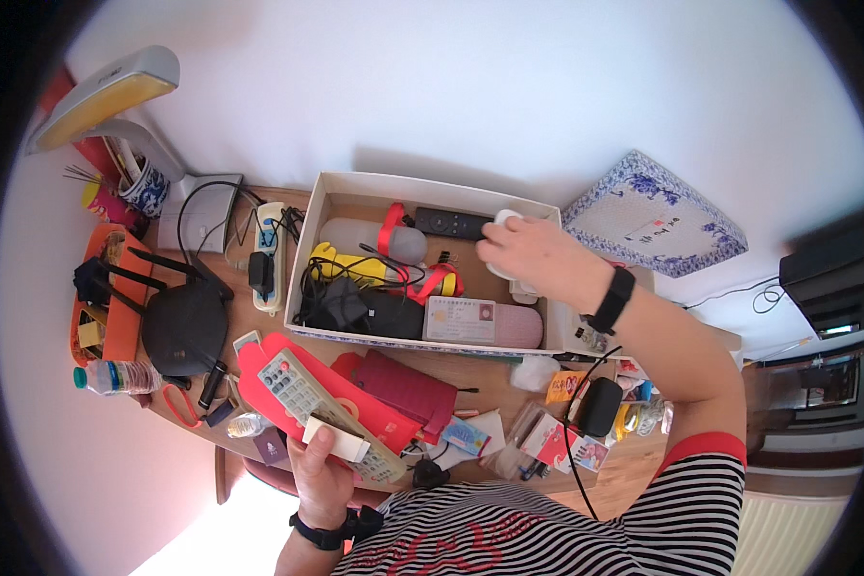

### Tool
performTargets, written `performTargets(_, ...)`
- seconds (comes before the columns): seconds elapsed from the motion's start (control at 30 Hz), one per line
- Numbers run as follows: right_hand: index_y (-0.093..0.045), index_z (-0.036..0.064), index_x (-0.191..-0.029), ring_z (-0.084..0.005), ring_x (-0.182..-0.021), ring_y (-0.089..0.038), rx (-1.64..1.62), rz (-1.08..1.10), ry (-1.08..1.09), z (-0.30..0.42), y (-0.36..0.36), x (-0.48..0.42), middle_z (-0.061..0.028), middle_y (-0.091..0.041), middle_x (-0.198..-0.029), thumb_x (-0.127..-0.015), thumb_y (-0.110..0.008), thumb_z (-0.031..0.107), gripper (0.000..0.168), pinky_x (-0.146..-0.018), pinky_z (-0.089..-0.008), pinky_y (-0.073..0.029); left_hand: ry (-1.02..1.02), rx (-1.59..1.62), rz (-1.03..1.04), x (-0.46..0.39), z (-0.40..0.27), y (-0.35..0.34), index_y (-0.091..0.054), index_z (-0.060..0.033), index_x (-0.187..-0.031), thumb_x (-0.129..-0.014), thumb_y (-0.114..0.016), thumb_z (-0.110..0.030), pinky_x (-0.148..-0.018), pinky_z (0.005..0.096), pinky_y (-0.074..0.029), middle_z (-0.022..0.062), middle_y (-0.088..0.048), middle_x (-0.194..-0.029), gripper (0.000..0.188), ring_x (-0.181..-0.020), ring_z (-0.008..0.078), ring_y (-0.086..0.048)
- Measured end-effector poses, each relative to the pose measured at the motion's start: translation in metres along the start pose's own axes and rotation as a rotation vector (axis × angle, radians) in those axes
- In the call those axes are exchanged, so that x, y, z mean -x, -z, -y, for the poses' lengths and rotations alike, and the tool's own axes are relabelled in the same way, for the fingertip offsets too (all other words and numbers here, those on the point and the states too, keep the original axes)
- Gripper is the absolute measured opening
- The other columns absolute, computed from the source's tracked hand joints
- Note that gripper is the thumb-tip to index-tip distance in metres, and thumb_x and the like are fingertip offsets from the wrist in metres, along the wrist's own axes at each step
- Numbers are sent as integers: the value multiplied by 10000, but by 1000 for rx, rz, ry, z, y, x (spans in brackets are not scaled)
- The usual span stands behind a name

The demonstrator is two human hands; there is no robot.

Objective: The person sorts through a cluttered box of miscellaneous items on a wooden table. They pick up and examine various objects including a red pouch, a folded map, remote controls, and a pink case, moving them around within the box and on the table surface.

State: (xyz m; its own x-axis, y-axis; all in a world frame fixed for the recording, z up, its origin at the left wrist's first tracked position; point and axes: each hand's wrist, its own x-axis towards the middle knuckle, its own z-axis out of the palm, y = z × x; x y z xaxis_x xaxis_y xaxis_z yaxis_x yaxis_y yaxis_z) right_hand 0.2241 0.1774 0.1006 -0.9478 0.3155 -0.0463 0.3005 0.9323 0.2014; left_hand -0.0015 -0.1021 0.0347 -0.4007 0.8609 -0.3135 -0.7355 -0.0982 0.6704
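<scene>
My left hand [320, 471] is low in front of my body. It grips a small cream carton [337, 441], a long grey remote control [295, 385] with many buttons, and red paper envelopes [259, 360] fanned beneath them. Inside an open shallow cardboard box [432, 189], my right hand [522, 248] has its fingers around a white rounded object [502, 272], mostly hidden by the hand. Left of those fingers lies a slim black remote control [450, 223]. The box also holds a frosted case [342, 237], a yellow item [353, 268] tangled in black cable, a card [461, 320] and a pink case [518, 325].
A black router [185, 327] with raised antennas, a power strip [268, 216] and a desk lamp [108, 93] stand left. The patterned box lid [655, 216] leans on the wall at right. A dark red pouch [410, 392] and small packets crowd the desk's front. A black cable [567, 432] hangs near my right side.
</scene>
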Motion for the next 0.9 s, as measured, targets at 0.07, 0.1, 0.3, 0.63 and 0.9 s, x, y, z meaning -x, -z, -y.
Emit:
performTargets(0.07,-559,54,-968,-244,-825,-582,38,70,-94,0,4,18,-86,-533,-987,-737,-552,73,231,-723,-355,-486,3,16,-19,0,1,1,-423,-31,-1256,-758,-719,-187,-847,324,-482,101,-599,-1070,600,-947,210,-595)
performTargets(0.1,-570,47,-984,-245,-815,-584,28,120,-175,2,0,28,-90,-536,-1005,-736,-553,72,250,-722,-354,-485,3,16,-23,0,1,1,-422,-33,-1258,-759,-718,-186,-849,324,-481,101,-598,-1073,600,-949,210,-594)
performTargets(0.3,-573,38,-1122,-212,-833,-603,128,249,-244,11,-6,31,-102,-516,-1212,-740,-537,62,384,-721,-337,-498,-5,1,-8,1,3,0,-409,-35,-1265,-780,-697,-190,-869,336,-479,99,-589,-1089,586,-972,209,-586)
performTargets(0.63,-586,16,-894,-268,-802,-618,-91,79,-181,30,1,4,-123,-618,-947,-724,-609,136,209,-669,-325,-490,0,-47,60,-2,3,0,-397,-28,-1271,-807,-663,-224,-892,339,-479,91,-570,-1102,570,-1003,204,-576)
performTargets(0.9,-599,20,-871,-303,-820,-625,-219,174,-254,65,-9,-7,-133,-643,-832,-716,-665,188,238,-682,-393,-486,6,-45,54,-2,1,-2,-375,-40,-1291,-789,-688,-233,-908,344,-465,80,-551,-1146,622,-1027,209,-565)
